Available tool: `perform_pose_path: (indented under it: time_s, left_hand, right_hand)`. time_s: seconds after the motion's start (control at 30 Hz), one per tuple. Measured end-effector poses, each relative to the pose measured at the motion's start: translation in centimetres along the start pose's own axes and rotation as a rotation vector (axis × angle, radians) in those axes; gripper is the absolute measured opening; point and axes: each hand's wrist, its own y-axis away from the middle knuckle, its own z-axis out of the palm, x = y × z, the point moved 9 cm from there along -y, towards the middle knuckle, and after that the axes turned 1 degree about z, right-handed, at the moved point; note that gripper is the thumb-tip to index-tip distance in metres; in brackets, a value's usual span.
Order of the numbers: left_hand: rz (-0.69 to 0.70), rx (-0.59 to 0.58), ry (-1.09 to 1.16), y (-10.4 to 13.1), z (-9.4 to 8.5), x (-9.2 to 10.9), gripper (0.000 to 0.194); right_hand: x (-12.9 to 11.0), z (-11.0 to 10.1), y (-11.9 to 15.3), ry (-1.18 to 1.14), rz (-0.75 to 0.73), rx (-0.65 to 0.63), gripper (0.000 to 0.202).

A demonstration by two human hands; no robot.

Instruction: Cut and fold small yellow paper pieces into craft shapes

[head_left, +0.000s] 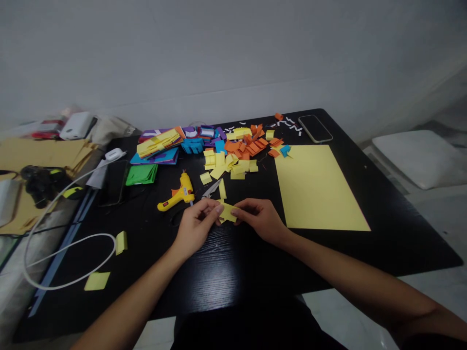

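Observation:
Between my two hands is a small yellow paper piece, held near the middle of the black table. My left hand pinches its left end between thumb and fingers. The right end is gripped by my right hand, thumb and fingers closed. Just beyond my left hand lie scissors, partly hidden, and a yellow glue gun. Several folded yellow pieces are scattered farther back, beside orange folded pieces.
A large yellow sheet lies at the right, with a phone behind it. Green papers and a stack of coloured strips are at the back left. A white cable loops over the left side of the table.

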Motion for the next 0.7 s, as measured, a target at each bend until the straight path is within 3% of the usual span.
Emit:
perform_pose_path:
  time_s: [0.2, 0.37, 0.6, 0.7]
  left_hand:
    - [-0.001, -0.029, 0.002, 0.1, 0.4, 0.0, 0.022]
    - [0.025, 0.011, -0.044, 0.2, 0.1, 0.2, 0.025]
    - [0.134, 0.032, -0.167, 0.7, -0.1, 1.4, 0.031]
    - [0.105, -0.002, -0.191, 0.7, 0.2, 0.8, 0.035]
  right_hand:
    - [-0.3, 0.0, 0.3, 0.045, -0.015, 0.007, 0.026]
    - [-0.6, 0.0, 0.5, 0.116, -0.038, 0.016, 0.024]
    - [-0.7, 0.4, 0.7, 0.099, -0.036, -0.009, 0.028]
    - [-0.5, 0.3, 0.6, 0.071, -0.002, -0.002, 0.03]
